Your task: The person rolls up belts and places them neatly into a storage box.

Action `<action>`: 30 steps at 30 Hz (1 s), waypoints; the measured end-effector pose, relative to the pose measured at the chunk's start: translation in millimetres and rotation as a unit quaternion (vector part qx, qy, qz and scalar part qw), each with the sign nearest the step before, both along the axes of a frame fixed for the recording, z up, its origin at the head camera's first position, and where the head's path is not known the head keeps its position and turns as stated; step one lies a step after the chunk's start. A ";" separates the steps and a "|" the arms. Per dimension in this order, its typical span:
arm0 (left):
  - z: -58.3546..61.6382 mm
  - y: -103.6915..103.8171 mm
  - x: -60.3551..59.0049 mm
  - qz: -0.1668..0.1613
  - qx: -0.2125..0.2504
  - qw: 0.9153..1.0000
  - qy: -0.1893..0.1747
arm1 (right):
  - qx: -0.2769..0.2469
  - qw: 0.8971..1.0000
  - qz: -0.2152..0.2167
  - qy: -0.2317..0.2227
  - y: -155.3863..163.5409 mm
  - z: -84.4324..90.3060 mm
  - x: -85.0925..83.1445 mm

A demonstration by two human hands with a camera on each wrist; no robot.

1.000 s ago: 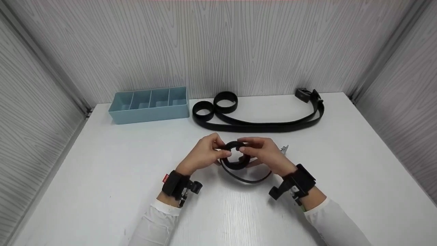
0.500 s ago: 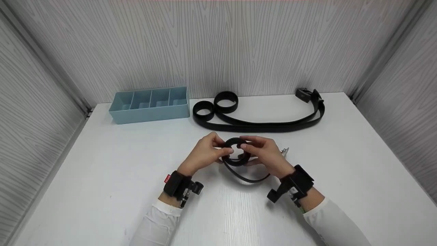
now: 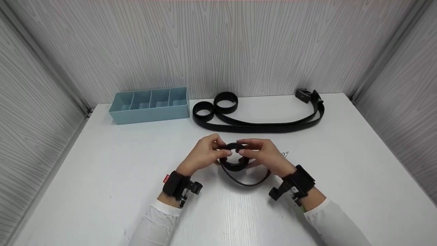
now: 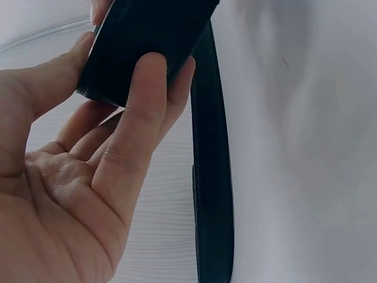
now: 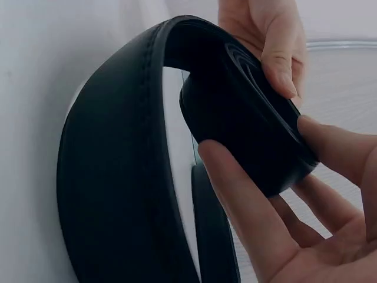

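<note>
White table (image 3: 102,177), frame centre: my left hand (image 3: 204,154) and right hand (image 3: 265,155) are both pinching the coiled black belt (image 3: 235,158), fingers curled round it, tail looping below.

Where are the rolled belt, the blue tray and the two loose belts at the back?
rolled belt (image 3: 235,163), head view, lower arc of the coil.
blue tray (image 3: 150,113), head view, front wall.
loose belts (image 3: 259,127), head view, straight middle run.

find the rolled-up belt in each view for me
Head: the rolled belt sits centre, between both hands.
Left wrist: top centre, behind the left fingers.
Right wrist: centre right, on the right fingers.
Shared landmark: its loose tail.
</note>
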State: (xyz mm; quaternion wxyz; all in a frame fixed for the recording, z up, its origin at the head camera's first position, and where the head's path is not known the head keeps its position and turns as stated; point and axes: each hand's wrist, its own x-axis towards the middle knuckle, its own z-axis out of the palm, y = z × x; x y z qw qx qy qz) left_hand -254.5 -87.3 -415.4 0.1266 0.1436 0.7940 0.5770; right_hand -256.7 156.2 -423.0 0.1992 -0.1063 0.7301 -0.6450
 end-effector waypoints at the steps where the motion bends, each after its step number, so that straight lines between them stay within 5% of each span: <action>1: -0.2 0.0 -0.2 0.008 0.003 1.000 -0.003 | -0.007 1.000 -0.004 -0.001 -0.7 0.1 0.1; 9: -0.3 4.0 -1.1 0.055 0.019 0.998 -0.019 | -0.068 0.995 -0.069 -0.012 -5.0 -3.0 1.7; 23: -1.2 -0.5 0.3 -0.006 -0.007 1.000 0.009 | 0.016 1.000 0.009 0.002 0.7 1.0 2.0; 30: -2.6 2.6 -0.9 0.039 0.012 0.999 -0.006 | -0.032 0.998 -0.045 -0.015 -2.9 -0.8 2.3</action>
